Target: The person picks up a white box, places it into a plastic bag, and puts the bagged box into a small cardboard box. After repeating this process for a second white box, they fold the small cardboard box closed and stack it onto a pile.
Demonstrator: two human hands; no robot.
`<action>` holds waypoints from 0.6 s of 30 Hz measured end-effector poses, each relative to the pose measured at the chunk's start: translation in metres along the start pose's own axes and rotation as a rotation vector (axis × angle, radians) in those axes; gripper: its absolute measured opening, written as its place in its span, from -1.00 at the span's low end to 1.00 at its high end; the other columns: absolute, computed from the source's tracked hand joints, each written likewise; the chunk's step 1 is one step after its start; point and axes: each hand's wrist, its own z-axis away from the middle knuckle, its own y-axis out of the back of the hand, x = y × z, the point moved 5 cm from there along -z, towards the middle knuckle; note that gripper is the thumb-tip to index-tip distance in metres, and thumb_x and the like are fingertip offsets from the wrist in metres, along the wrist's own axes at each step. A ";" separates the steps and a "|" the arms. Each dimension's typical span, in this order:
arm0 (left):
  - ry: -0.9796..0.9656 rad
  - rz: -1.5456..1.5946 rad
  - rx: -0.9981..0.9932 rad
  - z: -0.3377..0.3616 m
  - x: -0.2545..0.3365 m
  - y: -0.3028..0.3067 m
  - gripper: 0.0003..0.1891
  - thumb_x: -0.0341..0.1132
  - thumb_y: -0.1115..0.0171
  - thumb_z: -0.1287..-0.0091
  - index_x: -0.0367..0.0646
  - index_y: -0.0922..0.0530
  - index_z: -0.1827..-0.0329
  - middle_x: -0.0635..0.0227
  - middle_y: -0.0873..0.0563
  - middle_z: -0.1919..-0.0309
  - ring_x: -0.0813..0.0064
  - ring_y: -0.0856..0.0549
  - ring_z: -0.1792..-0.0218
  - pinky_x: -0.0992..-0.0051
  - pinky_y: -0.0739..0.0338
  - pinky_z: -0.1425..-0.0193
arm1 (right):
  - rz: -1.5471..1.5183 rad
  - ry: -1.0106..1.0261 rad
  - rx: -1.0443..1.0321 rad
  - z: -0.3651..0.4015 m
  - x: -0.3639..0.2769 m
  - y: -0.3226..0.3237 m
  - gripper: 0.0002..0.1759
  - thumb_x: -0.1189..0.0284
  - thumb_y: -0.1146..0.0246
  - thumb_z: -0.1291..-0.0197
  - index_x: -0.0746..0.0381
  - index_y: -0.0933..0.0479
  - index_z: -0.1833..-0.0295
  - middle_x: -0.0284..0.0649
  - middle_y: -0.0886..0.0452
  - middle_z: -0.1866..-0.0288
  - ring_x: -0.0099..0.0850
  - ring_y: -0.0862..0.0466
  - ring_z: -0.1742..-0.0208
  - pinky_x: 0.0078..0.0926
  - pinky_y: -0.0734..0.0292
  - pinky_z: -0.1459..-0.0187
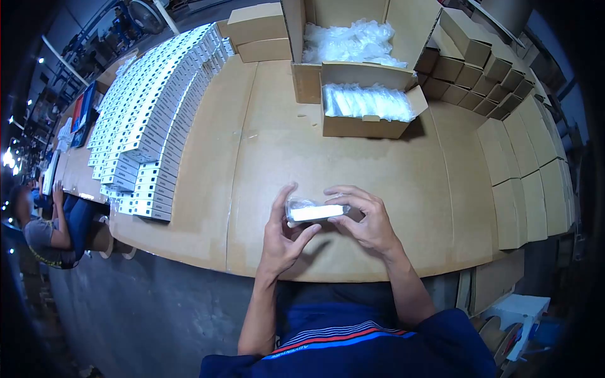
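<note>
Detail on the white item (315,213) cannot be made out, its ends being partly covered by clear wrapping (295,205) and fingers. The item is held above the worktop (283,151) between the left hand (282,242) and the right hand (373,225), the fingers of each bent narrowly around one end. The worktop is flanked by stacked white boxes (151,120) and brown cartons (509,205); a co-worker (50,233) is seen seated in the dim room at left.

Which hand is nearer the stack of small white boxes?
Left. The left hand is to the right of the stack of white boxes, apart from it; the right hand is farther right, across the wrapped white item that both hands hold.
</note>
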 end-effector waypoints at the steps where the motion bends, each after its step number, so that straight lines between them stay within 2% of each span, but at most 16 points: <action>1: 0.088 0.065 -0.032 0.000 0.002 0.001 -0.24 -0.69 -0.39 -0.32 -0.20 -0.33 -0.59 0.16 -0.61 -0.18 0.38 -0.68 -0.19 0.40 -0.75 -0.19 | 0.057 0.084 0.032 -0.001 -0.005 0.002 -0.65 0.65 -0.49 -0.09 0.31 -0.73 -0.05 -0.12 -0.82 0.00 -0.17 -0.82 -0.06 -0.33 -0.68 -0.14; 4: 0.080 -0.087 -0.141 -0.007 -0.007 0.008 -0.55 -0.66 -0.37 -0.37 -0.31 -0.58 -0.32 0.17 -0.63 -0.16 0.38 -0.68 -0.18 0.39 -0.76 -0.20 | 0.021 0.023 -0.004 0.003 0.000 0.002 -0.63 0.66 -0.49 -0.06 0.29 -0.72 -0.04 -0.16 -0.80 -0.02 -0.16 -0.77 -0.15 -0.30 -0.67 -0.16; 5: 0.112 -0.063 -0.111 -0.008 -0.007 0.009 -0.71 -0.63 -0.38 -0.38 -0.35 -0.66 -0.15 0.18 -0.63 -0.18 0.39 -0.70 -0.15 0.40 -0.77 -0.20 | 0.015 0.009 -0.014 0.003 0.000 0.003 -0.64 0.65 -0.50 -0.06 0.28 -0.72 -0.02 -0.17 -0.80 -0.02 -0.17 -0.76 -0.13 -0.30 -0.67 -0.14; 7: 0.037 -0.078 -0.122 -0.016 -0.005 0.009 -0.70 -0.61 -0.38 -0.38 -0.34 -0.66 -0.16 0.16 -0.62 -0.21 0.39 -0.71 -0.14 0.41 -0.77 -0.18 | 0.007 -0.021 -0.034 0.001 -0.003 0.008 -0.67 0.62 -0.51 -0.05 0.27 -0.72 0.01 -0.20 -0.79 0.00 -0.18 -0.75 -0.11 -0.29 -0.67 -0.11; 10: 0.031 -0.099 -0.173 -0.030 0.003 0.011 -0.71 -0.59 -0.38 -0.38 -0.33 -0.67 -0.15 0.14 -0.58 -0.32 0.40 -0.73 -0.13 0.42 -0.76 -0.16 | 0.421 0.330 -0.063 -0.012 -0.026 0.016 -0.75 0.56 -0.53 -0.07 0.25 -0.70 0.11 -0.23 -0.77 0.07 -0.19 -0.76 0.08 -0.26 -0.68 0.02; 11: 0.043 -0.119 -0.200 -0.036 0.009 0.010 -0.72 -0.59 -0.38 -0.38 -0.33 -0.68 -0.14 0.15 -0.57 -0.34 0.40 -0.73 -0.13 0.43 -0.75 -0.16 | 0.471 0.387 -0.078 -0.016 -0.031 0.018 -0.79 0.51 -0.52 -0.12 0.22 -0.67 0.15 -0.24 -0.73 0.15 -0.18 -0.74 0.25 -0.25 -0.69 0.16; 12: 0.055 -0.139 -0.227 -0.042 0.013 0.009 -0.73 -0.59 -0.38 -0.38 -0.33 -0.68 -0.13 0.15 -0.57 -0.36 0.41 -0.73 -0.13 0.44 -0.75 -0.15 | 0.469 0.366 -0.115 -0.019 -0.031 0.020 -0.80 0.51 -0.51 -0.14 0.22 -0.67 0.13 -0.23 -0.71 0.16 -0.17 -0.74 0.26 -0.24 -0.69 0.18; 15: 0.060 -0.095 -0.306 -0.066 0.013 0.004 -0.60 -0.56 -0.44 -0.34 -0.29 -0.63 -0.23 0.18 -0.55 -0.38 0.39 -0.70 -0.20 0.44 -0.73 -0.15 | 0.440 0.325 -0.186 -0.031 -0.025 0.032 -0.80 0.52 -0.45 -0.22 0.21 -0.66 0.05 -0.18 -0.64 0.21 -0.13 -0.73 0.27 -0.24 -0.68 0.26; 18: 0.062 -0.058 -0.206 -0.098 -0.003 -0.001 -0.31 -0.50 -0.56 -0.25 -0.19 -0.45 -0.46 0.19 -0.52 -0.42 0.30 -0.61 -0.34 0.32 -0.68 -0.23 | 0.456 0.307 -0.045 -0.050 -0.022 0.052 -0.78 0.54 -0.46 -0.22 0.23 -0.67 0.03 -0.15 -0.65 0.21 -0.11 -0.73 0.27 -0.24 -0.68 0.24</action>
